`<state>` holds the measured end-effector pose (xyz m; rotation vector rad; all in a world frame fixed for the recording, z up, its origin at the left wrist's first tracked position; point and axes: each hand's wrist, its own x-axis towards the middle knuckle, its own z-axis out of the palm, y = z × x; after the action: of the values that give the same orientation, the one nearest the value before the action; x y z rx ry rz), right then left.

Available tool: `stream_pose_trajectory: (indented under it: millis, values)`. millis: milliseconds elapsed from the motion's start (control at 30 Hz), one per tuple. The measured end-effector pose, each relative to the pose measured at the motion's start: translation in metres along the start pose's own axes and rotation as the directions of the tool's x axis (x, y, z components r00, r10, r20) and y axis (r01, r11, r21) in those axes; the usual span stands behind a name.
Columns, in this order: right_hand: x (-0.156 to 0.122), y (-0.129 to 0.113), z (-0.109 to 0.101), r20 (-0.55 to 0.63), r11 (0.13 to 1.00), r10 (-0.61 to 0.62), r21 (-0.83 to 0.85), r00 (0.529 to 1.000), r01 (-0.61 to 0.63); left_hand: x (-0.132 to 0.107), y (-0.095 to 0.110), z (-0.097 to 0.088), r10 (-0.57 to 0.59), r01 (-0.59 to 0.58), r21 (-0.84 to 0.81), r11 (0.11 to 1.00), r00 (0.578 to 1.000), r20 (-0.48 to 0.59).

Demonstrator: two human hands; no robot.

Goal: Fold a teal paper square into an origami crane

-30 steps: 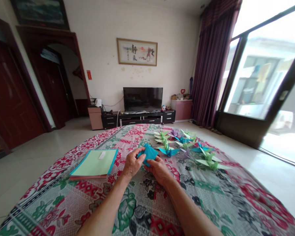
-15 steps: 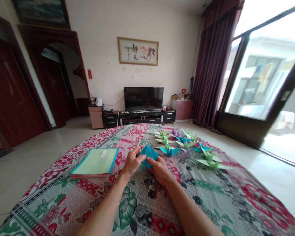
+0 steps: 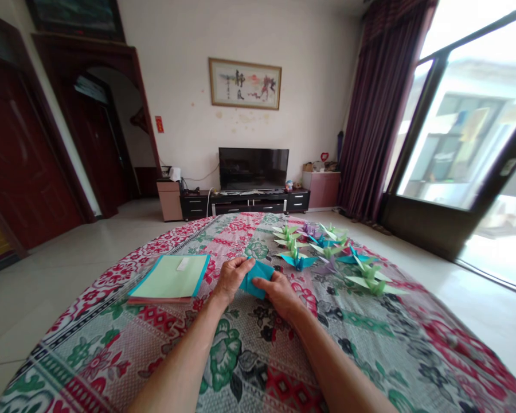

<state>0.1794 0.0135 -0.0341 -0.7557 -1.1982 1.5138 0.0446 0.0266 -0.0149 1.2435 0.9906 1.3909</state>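
Round table under a floral cloth of red, green and grey [image 3: 249, 367], tiled floor all round. My left hand [image 3: 231, 279] and right hand [image 3: 279, 292] both pinch the teal folded paper sheet [image 3: 257, 277], low on the cloth near the table's middle. Flat stack of coloured paper, pale green on top [image 3: 169, 278], toward the left edge. Cluster of folded paper cranes, green, teal and purple [image 3: 327, 252], toward the far right edge. Far wall: black flat television [image 3: 253, 168] on a low black cabinet, framed brush-character picture [image 3: 245, 84] above, characters too small to read. Small red slip [image 3: 159, 124] by the dark wooden doorway, unreadable. Maroon curtain [image 3: 370, 109] beside the glass doors
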Motion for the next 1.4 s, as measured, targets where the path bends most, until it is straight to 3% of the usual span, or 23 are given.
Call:
stream_pose_trajectory:
  millis: [300,367,500,600,867,1067,1167,1400]
  values:
    - [-0.002,-0.002,0.0,0.082,0.999,0.019,0.028,0.996,-0.022,0.003,0.002,-0.004,-0.08,0.065,-0.198,0.978,0.994,-0.069]
    - [0.0,0.002,-0.001,0.054,0.999,-0.008,0.036,0.999,0.006,0.002,0.003,-0.004,-0.111,0.105,-0.22,0.97,0.994,-0.015]
    - [0.004,0.004,-0.001,-0.11,0.992,-0.084,0.082,0.99,0.093,-0.003,0.005,-0.005,-0.165,0.195,-0.135,0.972,0.965,0.206]
    - [0.003,0.0,0.001,-0.165,0.985,-0.092,0.132,0.982,0.115,-0.006,0.006,-0.005,-0.175,0.203,-0.084,0.976,0.95,0.258]
    - [0.002,0.0,0.002,-0.15,0.982,-0.076,0.16,0.986,0.1,-0.006,0.011,-0.005,-0.167,0.179,-0.041,0.983,0.964,0.208]
    - [0.004,0.004,0.003,-0.064,0.99,-0.063,0.124,0.996,0.07,-0.004,0.009,-0.007,-0.183,0.189,-0.064,0.98,0.979,0.089]
    - [0.002,0.002,0.005,-0.07,0.991,-0.052,0.122,0.996,0.061,-0.001,0.007,-0.008,-0.169,0.179,-0.092,0.98,0.979,0.112]
    - [-0.004,-0.003,0.011,-0.048,0.997,-0.023,-0.081,0.999,0.019,0.001,0.006,-0.01,-0.186,0.201,-0.219,0.955,0.979,0.086]
